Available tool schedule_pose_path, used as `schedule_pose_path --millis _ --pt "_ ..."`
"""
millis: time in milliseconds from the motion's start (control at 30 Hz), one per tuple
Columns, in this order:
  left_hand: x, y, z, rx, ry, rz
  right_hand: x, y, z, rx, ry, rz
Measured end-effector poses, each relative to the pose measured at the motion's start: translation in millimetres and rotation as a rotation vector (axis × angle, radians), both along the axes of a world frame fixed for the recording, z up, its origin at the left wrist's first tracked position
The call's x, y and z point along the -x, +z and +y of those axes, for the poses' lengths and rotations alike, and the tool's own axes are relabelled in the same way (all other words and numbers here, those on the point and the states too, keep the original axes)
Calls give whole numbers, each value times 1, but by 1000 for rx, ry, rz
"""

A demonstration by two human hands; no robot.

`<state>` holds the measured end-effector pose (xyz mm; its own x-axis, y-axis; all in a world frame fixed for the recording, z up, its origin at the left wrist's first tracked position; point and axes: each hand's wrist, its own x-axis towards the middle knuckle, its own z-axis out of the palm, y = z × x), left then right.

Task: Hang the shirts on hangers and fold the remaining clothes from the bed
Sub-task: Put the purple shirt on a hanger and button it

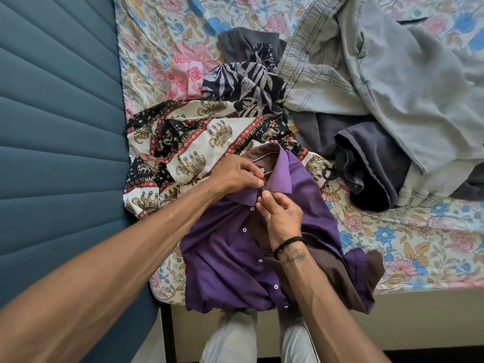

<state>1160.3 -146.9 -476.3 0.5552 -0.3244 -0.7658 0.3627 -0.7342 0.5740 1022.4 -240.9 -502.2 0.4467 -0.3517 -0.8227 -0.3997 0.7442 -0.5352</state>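
Observation:
A purple button shirt (225, 258) lies front-up at the near edge of the bed, its hem hanging over the side. My left hand (237, 175) pinches the left side of the collar at the neck. My right hand (281, 212) pinches the placket just below the collar, at the top button. A thin metal piece, perhaps a hanger hook, shows at the collar by my left fingers; I cannot tell for sure. An elephant-print cloth (199, 142) lies under and behind the shirt.
Behind lie a dark leaf-print garment (246, 85), grey-blue jeans (379, 74), a dark grey piece (366, 158) and a pink patterned cloth (186, 74) on the floral sheet (408, 244). A blue padded headboard (57, 127) stands at the left. My legs are below the bed edge.

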Motion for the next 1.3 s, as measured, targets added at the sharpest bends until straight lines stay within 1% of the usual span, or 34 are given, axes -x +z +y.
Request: schedule_pose_path --millis 100,200,400,500,600,767,900,1033,1067,1167,1233,1267,1300 --pt "5 -1 -3 -41 -38 -44 -3 -3 3 57 0 48" --pt "12 1 -7 -89 -68 -143 -7 -7 6 123 8 80" --pt "22 0 -7 -130 40 -177 -12 -5 8 195 59 96" --pt "19 -2 -8 -181 52 -194 -16 -3 7 306 175 83" --pt "18 -1 -8 -247 -3 -245 -19 -3 4 420 341 61" --pt "15 2 -12 -278 -126 -305 -21 -6 -4 729 584 117" --pt "6 12 -16 -231 -296 -277 -16 -5 -12 782 674 102" --pt "-5 20 -25 -182 -595 -239 -10 -5 -11 751 682 103" --pt "-6 20 -25 -172 -625 -236 -10 -5 -10 763 670 99" --pt "-8 19 -24 -111 -603 -250 -12 0 -5 794 620 76" --pt "-9 22 -21 -79 -640 -325 -11 2 -2 871 578 83" --pt "-6 26 -19 -88 -592 -412 -10 1 -1 907 564 97" --pt "-2 24 -14 -116 -484 -517 -9 1 0 933 550 111"
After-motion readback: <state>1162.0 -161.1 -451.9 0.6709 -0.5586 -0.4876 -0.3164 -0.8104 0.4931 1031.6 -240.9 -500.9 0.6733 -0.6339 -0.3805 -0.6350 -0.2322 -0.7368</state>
